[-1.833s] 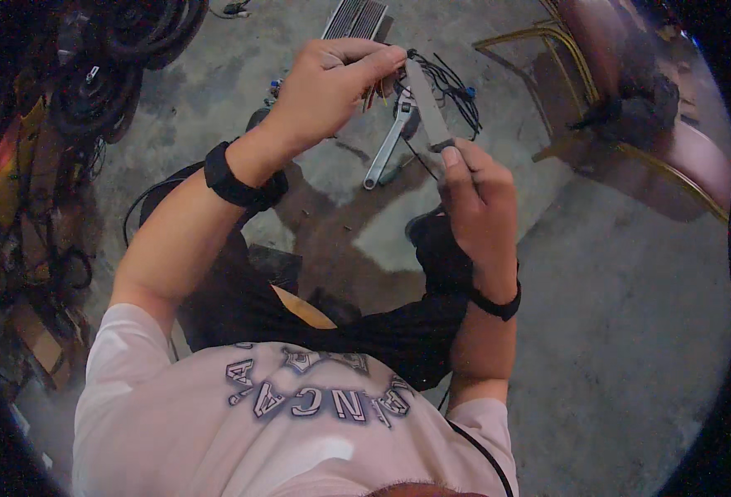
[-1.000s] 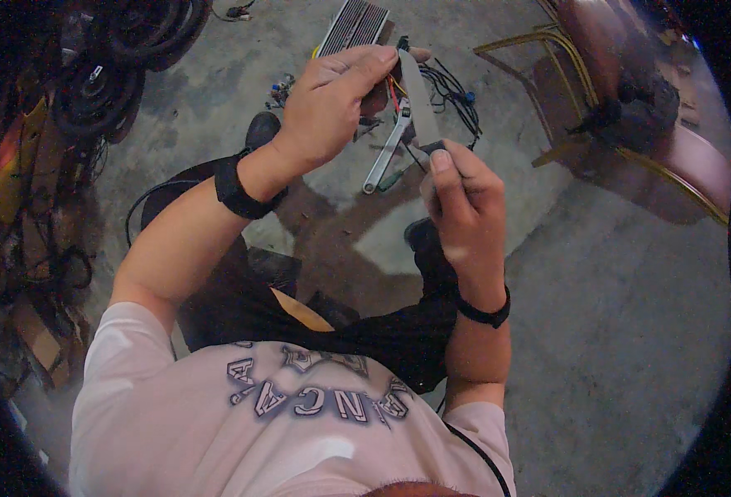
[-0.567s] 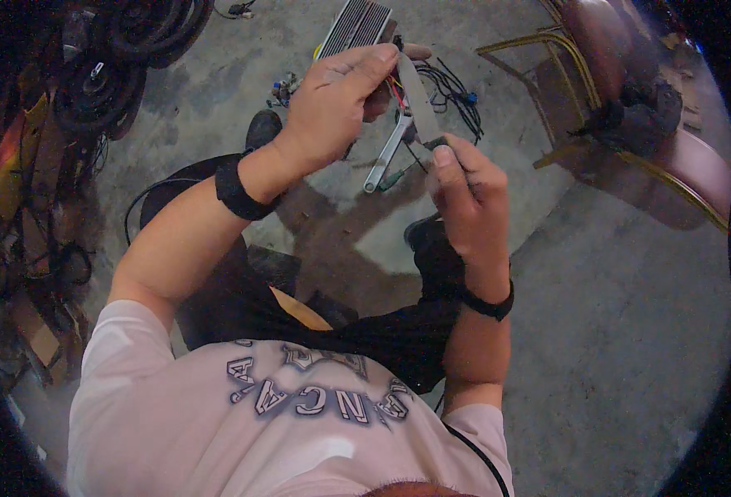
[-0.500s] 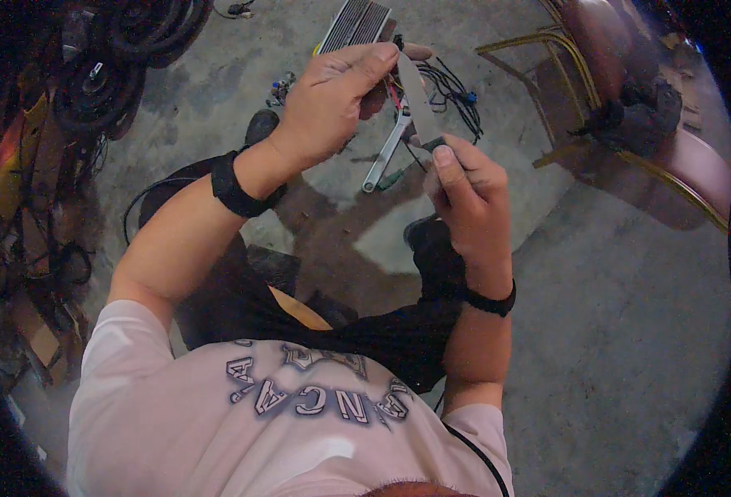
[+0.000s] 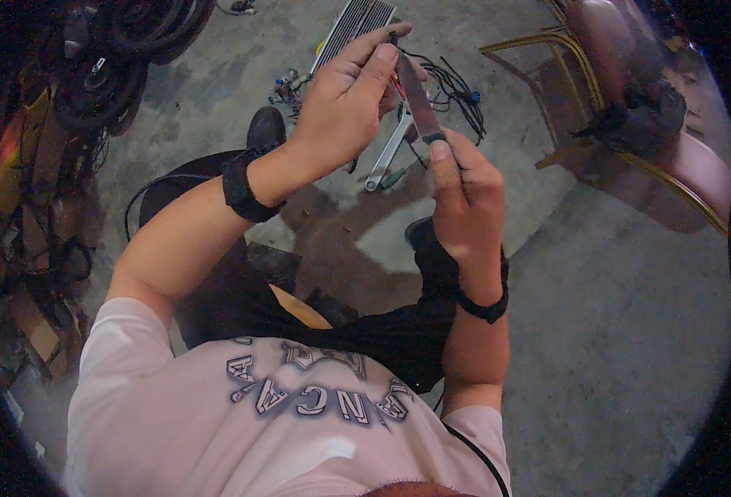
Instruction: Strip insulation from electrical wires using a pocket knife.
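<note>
In my right hand (image 5: 469, 186) is a knife, its dark handle closed in the fingers with the thumb laid along it. The knife's flat blade (image 5: 417, 95) points up and left toward my left hand (image 5: 344, 103). The left thumb and fingers pinch together at the blade's far end, around a small dark piece too small to name. A bit of red wire (image 5: 397, 85) shows beside the blade, partly hidden by the left hand. Beneath the hands, a metal wrench (image 5: 388, 155) lies on the floor beside a green-handled tool (image 5: 393, 178).
Past my hands lie a finned metal unit (image 5: 350, 33) and a tangle of black cables (image 5: 456, 91). A gold-framed chair (image 5: 585, 74) stands at the right. Black coiled hoses or tyres (image 5: 100, 91) and cardboard pieces (image 5: 38, 335) fill the left side. My shoes rest on the concrete floor.
The blade has turned from bright to dark as its angle shifted. My left hand has moved slightly right and down, its index finger now stretched along the top. The right hand has shifted slightly left.
</note>
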A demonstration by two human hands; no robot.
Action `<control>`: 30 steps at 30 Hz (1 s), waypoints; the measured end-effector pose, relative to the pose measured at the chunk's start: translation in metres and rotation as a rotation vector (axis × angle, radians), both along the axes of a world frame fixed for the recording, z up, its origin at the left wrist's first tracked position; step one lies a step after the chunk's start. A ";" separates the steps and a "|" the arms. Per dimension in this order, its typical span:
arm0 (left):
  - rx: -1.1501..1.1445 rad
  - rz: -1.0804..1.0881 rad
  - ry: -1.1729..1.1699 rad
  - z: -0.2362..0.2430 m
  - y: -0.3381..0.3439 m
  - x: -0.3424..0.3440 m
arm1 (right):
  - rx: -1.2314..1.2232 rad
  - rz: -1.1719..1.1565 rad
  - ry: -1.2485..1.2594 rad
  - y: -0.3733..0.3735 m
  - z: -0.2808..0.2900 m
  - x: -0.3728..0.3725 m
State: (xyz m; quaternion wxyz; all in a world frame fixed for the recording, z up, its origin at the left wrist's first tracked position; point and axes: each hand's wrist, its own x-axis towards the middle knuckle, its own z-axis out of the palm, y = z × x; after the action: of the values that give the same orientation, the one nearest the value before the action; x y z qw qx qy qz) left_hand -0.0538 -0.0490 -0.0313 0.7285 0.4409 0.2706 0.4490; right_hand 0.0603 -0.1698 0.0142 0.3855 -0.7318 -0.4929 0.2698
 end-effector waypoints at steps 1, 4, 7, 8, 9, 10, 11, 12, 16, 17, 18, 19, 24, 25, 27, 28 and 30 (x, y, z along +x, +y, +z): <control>-0.001 -0.001 0.000 0.000 0.000 -0.001 | -0.016 -0.002 -0.005 0.000 0.001 0.000; 0.011 -0.041 0.017 0.003 -0.001 -0.005 | -0.001 0.016 0.011 -0.002 0.000 0.004; -0.008 -0.064 0.031 0.005 -0.001 -0.007 | -0.053 0.018 0.031 -0.003 0.001 0.006; -0.013 -0.103 0.017 0.003 0.001 -0.007 | -0.051 0.018 0.032 -0.004 0.001 0.007; -0.016 -0.143 0.002 0.001 0.002 -0.007 | -0.042 0.014 0.046 -0.005 0.001 0.007; -0.014 -0.143 0.003 0.001 0.003 -0.008 | -0.033 0.009 0.059 -0.006 0.001 0.008; -0.018 -0.184 0.003 0.002 0.004 -0.009 | -0.031 0.009 0.059 -0.007 0.001 0.009; -0.023 -0.224 0.005 0.003 0.005 -0.009 | -0.051 0.010 0.100 -0.007 0.001 0.010; -0.055 -0.269 -0.048 0.012 0.006 -0.008 | -0.156 -0.021 0.309 -0.008 0.010 0.012; -0.068 -0.286 -0.090 0.014 0.006 -0.007 | -0.157 -0.021 0.310 -0.008 0.008 0.012; -0.080 -0.302 -0.133 0.016 0.006 -0.007 | -0.129 -0.020 0.289 -0.008 0.007 0.011; -0.080 -0.302 -0.132 0.015 0.007 -0.007 | -0.101 -0.020 0.268 -0.008 0.006 0.010; -0.232 -0.360 -0.233 0.007 0.010 -0.003 | -0.058 -0.016 0.214 -0.009 0.004 0.010; -0.231 -0.359 -0.233 0.006 0.010 -0.003 | -0.062 -0.022 0.172 -0.009 0.005 0.010; -0.314 -0.387 -0.286 0.005 0.010 -0.003 | -0.054 -0.016 0.147 -0.009 0.005 0.010; -0.315 -0.386 -0.285 0.005 0.010 -0.003 | -0.046 -0.009 0.121 -0.008 0.005 0.010; -0.349 -0.380 -0.301 0.004 0.010 -0.002 | -0.058 -0.008 0.100 -0.007 0.005 0.011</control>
State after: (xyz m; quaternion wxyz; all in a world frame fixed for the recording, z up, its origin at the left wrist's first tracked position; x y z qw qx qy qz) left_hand -0.0553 -0.0386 -0.0276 0.8962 0.2803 0.1451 0.3116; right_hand 0.0712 -0.1766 0.0197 0.3894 -0.7303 -0.4621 0.3185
